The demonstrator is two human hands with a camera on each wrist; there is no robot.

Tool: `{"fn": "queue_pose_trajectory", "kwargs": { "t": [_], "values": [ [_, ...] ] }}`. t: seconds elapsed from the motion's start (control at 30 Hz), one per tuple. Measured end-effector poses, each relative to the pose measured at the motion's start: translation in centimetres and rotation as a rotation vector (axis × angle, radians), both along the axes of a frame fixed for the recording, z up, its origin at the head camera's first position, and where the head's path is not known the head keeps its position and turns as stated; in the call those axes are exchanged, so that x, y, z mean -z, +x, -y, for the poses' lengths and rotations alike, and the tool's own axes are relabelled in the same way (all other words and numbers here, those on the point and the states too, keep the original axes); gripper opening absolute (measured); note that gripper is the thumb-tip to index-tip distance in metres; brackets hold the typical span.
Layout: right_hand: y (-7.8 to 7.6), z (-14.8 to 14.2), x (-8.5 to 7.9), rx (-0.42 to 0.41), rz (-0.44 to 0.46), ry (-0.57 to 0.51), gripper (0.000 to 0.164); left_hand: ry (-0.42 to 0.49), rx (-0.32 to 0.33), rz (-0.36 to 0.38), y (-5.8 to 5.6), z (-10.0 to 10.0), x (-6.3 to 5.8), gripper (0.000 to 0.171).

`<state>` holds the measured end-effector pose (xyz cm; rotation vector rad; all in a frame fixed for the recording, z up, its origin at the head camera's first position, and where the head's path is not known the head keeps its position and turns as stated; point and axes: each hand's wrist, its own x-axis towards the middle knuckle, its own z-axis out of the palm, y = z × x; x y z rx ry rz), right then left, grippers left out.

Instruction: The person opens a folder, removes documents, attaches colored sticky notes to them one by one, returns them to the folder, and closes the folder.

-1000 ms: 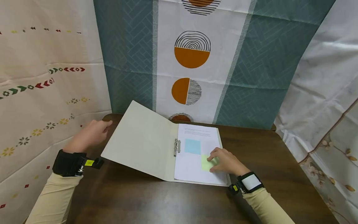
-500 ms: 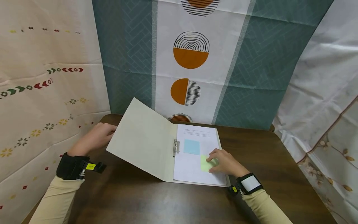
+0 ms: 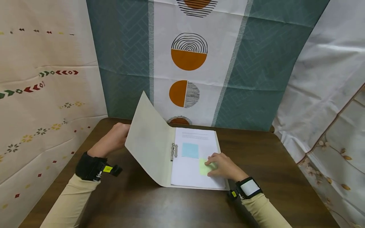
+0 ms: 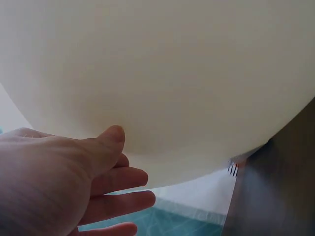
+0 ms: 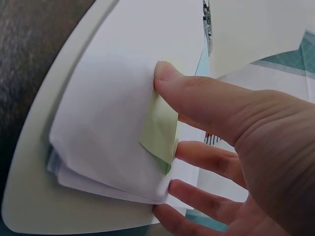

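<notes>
A cream folder lies on the table with its left cover (image 3: 148, 139) raised at a slant. Behind that cover, my left hand (image 3: 115, 139) touches its outer side; in the left wrist view the thumb and fingers (image 4: 123, 201) extend along it. White paper sheets (image 3: 185, 174) lie on the right half, beside a metal clip (image 3: 174, 151) at the spine. A blue sticky note (image 3: 190, 150) is on the top sheet. My right hand (image 3: 223, 166) rests with spread fingers on a green sticky note (image 3: 203, 166), whose lower corner curls up, and on the sheet's edge.
The brown wooden table (image 3: 128, 205) extends around the folder. Patterned cloths hang at its back (image 3: 122, 79), left (image 3: 34, 107) and right (image 3: 328, 104). Each wrist wears a black strap with a small camera.
My left hand has moved right, against the folder cover, and the cover has tilted up more steeply. My right hand stays on the papers. The whole head view has shifted slightly.
</notes>
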<state>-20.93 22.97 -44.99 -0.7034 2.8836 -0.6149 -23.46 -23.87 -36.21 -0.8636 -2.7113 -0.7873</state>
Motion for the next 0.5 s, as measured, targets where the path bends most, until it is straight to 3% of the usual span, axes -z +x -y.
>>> {"fn": "queue_pose_trajectory", "kwargs": {
  "t": [0.3, 0.43, 0.5],
  "values": [
    [0.1, 1.0, -0.1, 0.004, 0.004, 0.010, 0.043, -0.026, 0.044, -0.102, -0.8, -3.1, 1.2, 0.023],
    [0.3, 1.4, -0.1, -0.013, 0.003, 0.008, 0.044, -0.062, 0.064, -0.076, -0.9, -4.6, 2.3, 0.031],
    [-1.0, 0.7, 2.3, -0.039, -0.028, -0.005, 0.045, -0.083, 0.063, -0.040, -0.9, -5.1, 2.8, 0.038]
  ]
}}
